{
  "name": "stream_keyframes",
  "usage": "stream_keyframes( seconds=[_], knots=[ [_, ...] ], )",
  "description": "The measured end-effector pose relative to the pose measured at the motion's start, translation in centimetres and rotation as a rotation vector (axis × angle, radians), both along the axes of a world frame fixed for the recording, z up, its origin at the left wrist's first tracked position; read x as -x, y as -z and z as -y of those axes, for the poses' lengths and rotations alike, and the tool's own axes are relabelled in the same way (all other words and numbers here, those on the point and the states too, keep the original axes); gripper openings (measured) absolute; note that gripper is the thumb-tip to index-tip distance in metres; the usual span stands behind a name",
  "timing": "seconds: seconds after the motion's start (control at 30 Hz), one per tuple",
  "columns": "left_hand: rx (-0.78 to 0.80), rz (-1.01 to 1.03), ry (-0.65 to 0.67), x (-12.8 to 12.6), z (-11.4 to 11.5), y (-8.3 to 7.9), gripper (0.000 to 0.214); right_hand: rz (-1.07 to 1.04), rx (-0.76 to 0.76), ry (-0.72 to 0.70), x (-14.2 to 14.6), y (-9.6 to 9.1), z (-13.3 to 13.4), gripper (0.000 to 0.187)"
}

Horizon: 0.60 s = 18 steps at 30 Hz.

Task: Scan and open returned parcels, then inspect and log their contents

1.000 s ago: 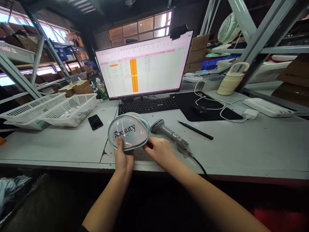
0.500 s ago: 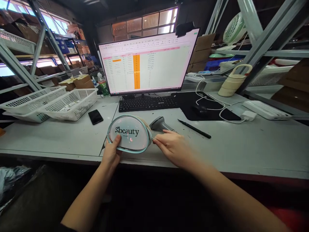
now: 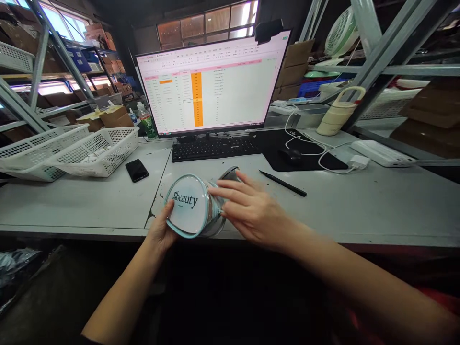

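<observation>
A rounded cosmetic pouch (image 3: 187,211) lettered "beauty" is held slightly below and left of the frame's center by the left hand (image 3: 160,231), closed on its edge with the thumb laid over the front. The pouch's side is met by the right hand (image 3: 256,212), its fingers loosely extended; whether anything is pinched cannot be told. Behind it, a barcode scanner (image 3: 230,174) is mostly hidden.

On my feed I read "Sbeauty" in dark letters on the pouch (image 3: 189,213); the smaller line beneath, and the writing on the screen (image 3: 237,96) and keyboard (image 3: 215,149), I can't make out.
</observation>
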<state>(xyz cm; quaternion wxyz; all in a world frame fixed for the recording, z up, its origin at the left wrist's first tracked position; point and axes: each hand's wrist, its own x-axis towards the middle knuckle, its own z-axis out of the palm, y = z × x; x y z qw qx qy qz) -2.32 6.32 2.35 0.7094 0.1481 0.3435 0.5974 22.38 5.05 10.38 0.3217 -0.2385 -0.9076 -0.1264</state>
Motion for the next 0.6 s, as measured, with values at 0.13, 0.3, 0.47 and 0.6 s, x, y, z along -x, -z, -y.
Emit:
stream_keyframes(
  seconds=[0.13,0.3,0.47,0.6],
  knots=[
    [0.038,0.13,-0.117,-1.2,-0.3,-0.4,0.029,-0.082,0.106,-0.022,1.0,2.1,0.6,0.02],
    [0.07,0.114,-0.13,-1.3,-0.6,-0.3,0.034,-0.026,0.23,-0.107,1.4,2.1,1.8,0.021],
    [-0.079,-0.001,-0.114,-0.2,-0.6,0.6,0.025,-0.095,0.195,-0.008,-0.3,0.4,1.1,0.022],
    [-0.025,0.069,-0.072,-0.2,-0.5,0.5,0.016,-0.109,0.132,-0.006,-0.7,0.3,1.1,0.019]
  ],
)
